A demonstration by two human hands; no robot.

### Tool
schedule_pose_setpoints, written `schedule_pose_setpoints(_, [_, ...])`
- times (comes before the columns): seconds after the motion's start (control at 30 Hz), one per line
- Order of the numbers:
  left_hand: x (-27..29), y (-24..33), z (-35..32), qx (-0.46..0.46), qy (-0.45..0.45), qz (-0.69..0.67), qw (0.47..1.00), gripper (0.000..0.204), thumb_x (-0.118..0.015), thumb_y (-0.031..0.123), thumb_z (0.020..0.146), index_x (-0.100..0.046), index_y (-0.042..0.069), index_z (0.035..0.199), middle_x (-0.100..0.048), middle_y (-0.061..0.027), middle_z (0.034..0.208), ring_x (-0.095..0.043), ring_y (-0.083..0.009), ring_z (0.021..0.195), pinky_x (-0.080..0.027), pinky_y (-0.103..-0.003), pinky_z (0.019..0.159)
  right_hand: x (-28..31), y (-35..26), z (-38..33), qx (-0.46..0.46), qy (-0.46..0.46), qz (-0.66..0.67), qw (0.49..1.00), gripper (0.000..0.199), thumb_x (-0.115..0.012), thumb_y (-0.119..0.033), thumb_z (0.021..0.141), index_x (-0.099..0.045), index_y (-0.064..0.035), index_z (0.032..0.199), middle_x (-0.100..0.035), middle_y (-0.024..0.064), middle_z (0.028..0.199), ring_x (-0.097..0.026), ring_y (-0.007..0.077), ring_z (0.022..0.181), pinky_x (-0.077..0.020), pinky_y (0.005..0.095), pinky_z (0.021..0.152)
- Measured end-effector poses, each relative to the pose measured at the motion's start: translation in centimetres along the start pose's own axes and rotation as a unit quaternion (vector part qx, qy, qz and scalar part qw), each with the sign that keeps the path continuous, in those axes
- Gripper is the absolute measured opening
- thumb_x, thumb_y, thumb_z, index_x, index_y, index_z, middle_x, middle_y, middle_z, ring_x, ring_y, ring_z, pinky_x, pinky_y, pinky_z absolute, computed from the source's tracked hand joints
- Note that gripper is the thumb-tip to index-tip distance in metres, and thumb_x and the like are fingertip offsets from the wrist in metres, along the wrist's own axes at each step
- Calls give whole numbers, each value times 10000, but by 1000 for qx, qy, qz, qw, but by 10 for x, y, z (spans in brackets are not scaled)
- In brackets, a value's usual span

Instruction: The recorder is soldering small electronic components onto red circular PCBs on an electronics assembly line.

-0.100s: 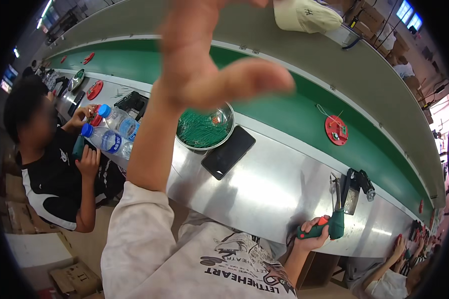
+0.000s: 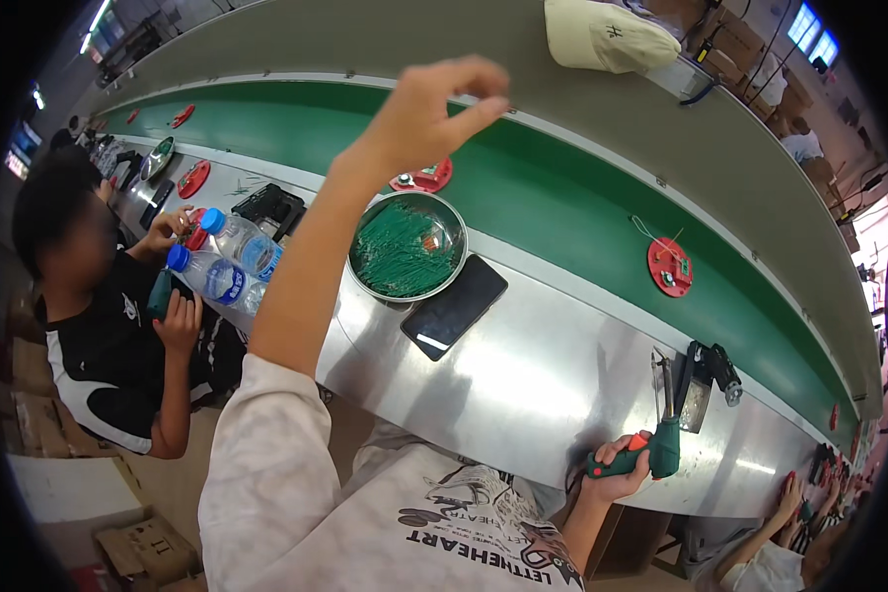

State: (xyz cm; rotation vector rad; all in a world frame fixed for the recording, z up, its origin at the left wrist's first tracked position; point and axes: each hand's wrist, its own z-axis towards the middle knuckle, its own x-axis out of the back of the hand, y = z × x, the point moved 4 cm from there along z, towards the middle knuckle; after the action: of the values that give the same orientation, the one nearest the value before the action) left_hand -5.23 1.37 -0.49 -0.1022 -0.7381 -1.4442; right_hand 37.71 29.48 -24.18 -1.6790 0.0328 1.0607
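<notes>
My left hand (image 2: 426, 113) is raised over the green belt (image 2: 553, 187), thumb and curled fingers apart, with nothing visible in it. Just beyond the wrist lies a round red part with a small circuit board (image 2: 432, 178), partly hidden by the arm. Below that hand, a metal bowl (image 2: 461, 219) holds many thin green wires (image 2: 403, 252). At the bench's near edge on the right, my right hand (image 2: 617, 472) grips the handle of a green soldering gun (image 2: 667, 449) with an orange trigger. Its slim metal tip points away from me, near a black stand with a small tray (image 2: 697, 400).
A black phone (image 2: 454, 308) lies beside the bowl on the metal bench (image 2: 523, 385). Two water bottles (image 2: 227, 266) and a black box (image 2: 269, 207) stand left. Another red part (image 2: 670, 266) rides the belt. A co-worker (image 2: 109, 296) sits at left; a cap (image 2: 612, 37) rests above.
My left hand has moved away from the camera, down toward the belt, uncovering the bowl and the red part behind it. My right hand stays put with the soldering gun.
</notes>
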Motion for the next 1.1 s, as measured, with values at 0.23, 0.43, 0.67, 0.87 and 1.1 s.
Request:
schedule_pose_setpoints(0.23, [-59, -141, -97, 197, -152, 232, 940, 432, -732, 177, 764, -753, 101, 1188, -763, -141, 1050, -709, -350, 1020, -531, -460, 974, -7, -3, 3, -8, -28, -53, 998, 331, -505, -292, 1036, -528, -32, 1241, -602, 96, 830, -510, 128, 514, -447, 279, 475])
schedule_pose_setpoints(0.43, [-84, -157, -107, 334, -270, 199, 881, 385, -768, 180, 757, -768, 88, 1131, -760, -146, 1053, -711, -339, 1041, -523, -445, 979, -2, -4, 4, -5, -16, -20, 1000, 337, -542, -246, 1003, -530, -7, 1241, -616, 137, 842, -539, 161, 533, -478, 301, 470])
schedule_pose_setpoints(0.67, [-122, -69, -66, 218, -191, 54, 955, 293, -738, 128, 761, -767, 47, 1041, -736, -157, 1021, -682, -332, 952, -538, -420, 900, 2, -3, 1, 28, -2, -12, 1000, 352, -540, -248, 999, -525, -7, 1255, -620, 145, 847, -538, 168, 540, -490, 314, 486])
schedule_pose_setpoints(0.87, [-151, -61, -68, 197, -239, 161, 937, 370, -756, 162, 767, -768, 63, 1122, -712, -171, 1139, -615, -358, 1155, -503, -439, 1004, 3, -3, 0, 27, 2, -49, 998, 334, -488, -277, 1028, -521, -44, 1264, -609, 108, 858, -523, 153, 545, -458, 306, 506])
schedule_pose_setpoints(1.1, [-173, -96, -85, 266, -364, 196, 871, 345, -773, 319, 834, -777, 82, 1085, -680, -166, 1225, -593, -410, 1157, -490, -513, 981, 2, -4, -1, 26, 14, -41, 999, 330, -484, -270, 1021, -534, -40, 1252, -600, 105, 849, -526, 148, 546, -470, 305, 504])
